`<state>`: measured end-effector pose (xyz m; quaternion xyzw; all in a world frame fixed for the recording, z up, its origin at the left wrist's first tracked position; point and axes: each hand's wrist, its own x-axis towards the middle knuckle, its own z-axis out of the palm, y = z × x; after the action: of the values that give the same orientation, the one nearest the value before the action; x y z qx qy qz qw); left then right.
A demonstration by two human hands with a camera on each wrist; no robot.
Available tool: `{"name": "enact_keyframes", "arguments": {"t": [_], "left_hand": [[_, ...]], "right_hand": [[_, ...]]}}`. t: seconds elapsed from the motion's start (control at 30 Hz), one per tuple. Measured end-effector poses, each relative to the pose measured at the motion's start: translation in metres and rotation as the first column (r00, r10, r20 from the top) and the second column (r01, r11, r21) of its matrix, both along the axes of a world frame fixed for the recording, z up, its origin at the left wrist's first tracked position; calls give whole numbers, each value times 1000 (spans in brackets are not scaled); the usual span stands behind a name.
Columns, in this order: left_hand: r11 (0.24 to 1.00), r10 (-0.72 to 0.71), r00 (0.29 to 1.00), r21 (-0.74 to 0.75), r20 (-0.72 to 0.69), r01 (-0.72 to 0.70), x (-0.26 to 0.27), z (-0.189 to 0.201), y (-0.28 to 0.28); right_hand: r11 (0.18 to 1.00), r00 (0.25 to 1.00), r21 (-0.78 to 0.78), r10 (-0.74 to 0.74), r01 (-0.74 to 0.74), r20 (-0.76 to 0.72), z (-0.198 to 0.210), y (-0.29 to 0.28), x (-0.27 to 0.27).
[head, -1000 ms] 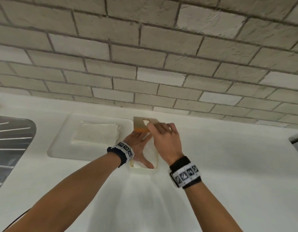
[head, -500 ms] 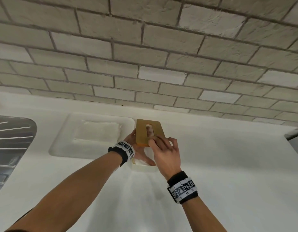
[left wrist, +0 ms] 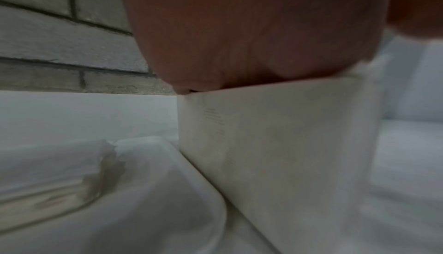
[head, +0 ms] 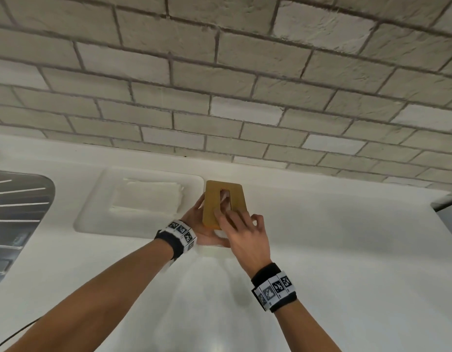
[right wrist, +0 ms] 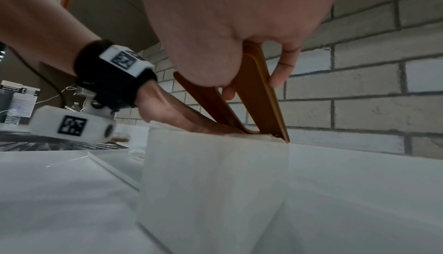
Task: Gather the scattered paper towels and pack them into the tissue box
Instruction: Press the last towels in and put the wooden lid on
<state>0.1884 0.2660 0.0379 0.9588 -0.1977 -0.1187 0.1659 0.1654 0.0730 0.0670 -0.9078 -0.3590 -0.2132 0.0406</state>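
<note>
box (right wrist: 215, 182): white, sits on the counter (head: 346, 250) near the brick wall (head: 219, 72), at 12 o'clock from the person
lid (head: 223, 201): brown with a slot, tilted up, far edge on the box
right hand (head: 242, 237): pinches the lid's near end
left hand (head: 202, 224): flat fingers press the paper towels (right wrist: 251, 135) in the box
tray (head: 93, 214): at 9 o'clock from the box, with more folded towels (head: 148, 196)

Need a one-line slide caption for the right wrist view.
Right hand tilts the slotted brown lid over the white tissue box while the left hand presses the towels down.
</note>
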Motion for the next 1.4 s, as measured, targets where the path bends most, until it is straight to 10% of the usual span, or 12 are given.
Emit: {"name": "enact_keyframes", "arguments": {"t": [0.33,0.6,0.97,1.4], "left_hand": [[966,-76,971,-226,225,128,-86,-18,50],[882,336,806,-463,487,-88,-54,5,51],[952,170,984,251,48,-176,100,7,-6],[948,216,971,217,102,-233,97,-13,-14]], "right_hand": [[995,967,-96,-6,-19,-255,-23,-8,-8],[1000,944,-30,-18,8,-329,-26,-5,-18],[994,921,-55,-111,97,-373,-47,13,-37],[989,926,-58,-145,133,-350,-53,21,-35]]}}
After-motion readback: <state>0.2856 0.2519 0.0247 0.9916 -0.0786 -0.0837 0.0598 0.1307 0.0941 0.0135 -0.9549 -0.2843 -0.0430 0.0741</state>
